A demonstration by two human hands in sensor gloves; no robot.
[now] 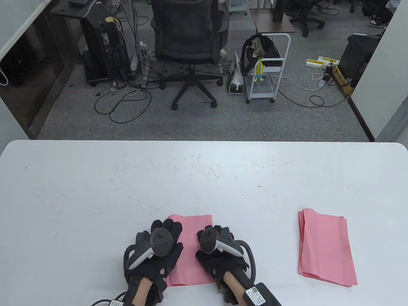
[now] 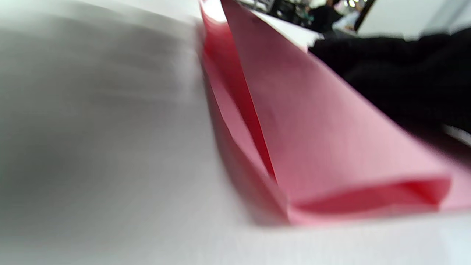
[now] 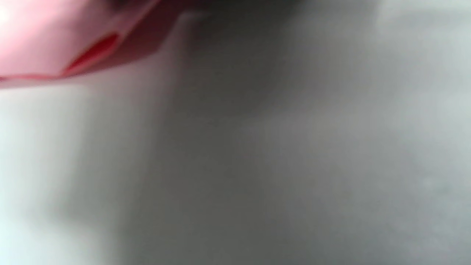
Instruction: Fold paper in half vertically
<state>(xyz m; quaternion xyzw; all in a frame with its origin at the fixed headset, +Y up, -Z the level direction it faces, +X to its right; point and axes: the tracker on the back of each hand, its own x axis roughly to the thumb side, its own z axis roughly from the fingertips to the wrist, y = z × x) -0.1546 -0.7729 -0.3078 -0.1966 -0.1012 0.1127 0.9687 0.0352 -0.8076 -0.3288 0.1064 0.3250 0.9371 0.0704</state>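
A pink sheet of paper (image 1: 191, 245) lies folded in half on the white table (image 1: 95, 197) near its front edge, with its long sides running away from me. My left hand (image 1: 165, 236) rests flat on its left side. My right hand (image 1: 220, 242) rests flat on its right side. In the left wrist view the folded paper (image 2: 312, 147) shows two layers gaping open a little along the edge and at the near corner. The right wrist view is blurred and shows only a corner of the pink paper (image 3: 44, 48) on the table.
A stack of pink sheets (image 1: 325, 248) lies on the table to the right, apart from my hands. Beyond the table's far edge stand an office chair (image 1: 189, 41) and a white cart (image 1: 267, 70).
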